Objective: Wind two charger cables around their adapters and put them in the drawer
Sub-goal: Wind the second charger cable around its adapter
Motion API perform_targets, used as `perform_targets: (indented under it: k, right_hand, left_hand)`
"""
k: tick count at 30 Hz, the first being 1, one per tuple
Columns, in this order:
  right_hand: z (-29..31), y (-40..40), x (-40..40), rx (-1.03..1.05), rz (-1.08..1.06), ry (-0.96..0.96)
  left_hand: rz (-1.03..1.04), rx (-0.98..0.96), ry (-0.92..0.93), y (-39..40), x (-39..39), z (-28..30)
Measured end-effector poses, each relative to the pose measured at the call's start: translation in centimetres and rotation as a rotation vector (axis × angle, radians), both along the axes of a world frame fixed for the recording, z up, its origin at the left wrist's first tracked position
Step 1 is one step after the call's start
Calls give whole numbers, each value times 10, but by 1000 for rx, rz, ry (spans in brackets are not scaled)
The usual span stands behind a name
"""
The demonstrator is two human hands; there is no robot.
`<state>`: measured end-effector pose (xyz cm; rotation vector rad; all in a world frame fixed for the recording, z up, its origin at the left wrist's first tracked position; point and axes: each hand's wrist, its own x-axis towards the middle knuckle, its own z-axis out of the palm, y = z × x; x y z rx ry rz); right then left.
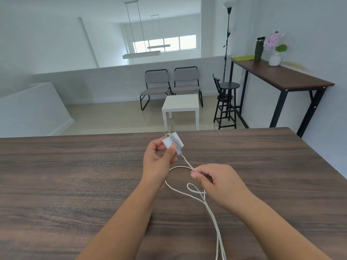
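1. Head view, hands first: the left hand (159,158) has its fingers and thumb curled round a white adapter (171,142), held up just above the wooden table (75,175). The right hand (216,182) is pinching the white cable (189,166) a little way down from the adapter.

2. Why it's held like that, as far as I can guess: the left keeps the block steady with its prongs pointing away, so the right can feed cable round it. There are already a few turns sitting on the body.

3. Plenty of slack left though. The cable makes a big loop between the wrists, a smaller loop under the right hand, then runs off the bottom of the shot. So I'd say this one's only partly wound.

4. Second charger and the drawer: can't see either anywhere here.

5. Brands or writing: nothing readable on the adapter, it just looks plain white.

6. Background stuff: two grey chairs (170,85), a small white table (181,106), and a high side table (300,77) with a dark bottle (259,49) and a flower vase (275,57).
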<state>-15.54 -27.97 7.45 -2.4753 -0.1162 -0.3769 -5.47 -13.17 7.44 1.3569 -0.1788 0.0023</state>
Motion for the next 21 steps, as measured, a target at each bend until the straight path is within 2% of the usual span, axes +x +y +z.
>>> perform_targets:
  k: [3, 5, 7, 11, 14, 16, 19, 21]
  right_hand:
    - [1, -1, 0, 44, 31, 25]
    - [-2, -2, -1, 65, 20, 77]
    - [-3, -4, -2, 91, 7, 92]
    - [2, -6, -8, 185, 12, 66]
    - [8, -9, -7, 161, 30, 88]
    - [15, -12, -6, 161, 54, 116]
    - [21, -24, -5, 204, 112, 139]
    - [20, -36, -1, 119, 160, 138]
  left_hand:
    - [-68, -281, 208, 0, 3, 4]
    - [-100, -380, 268, 2, 4, 5]
    - [-94, -288, 236, 4, 4, 4]
    - [19, 122, 16, 8, 1, 0]
    - [97, 321, -117, 7, -1, -4]
    - [91, 324, -141, 5, -5, -5]
    - [49, 223, -138, 5, -6, -4]
    - [32, 232, -193, 7, -7, -2]
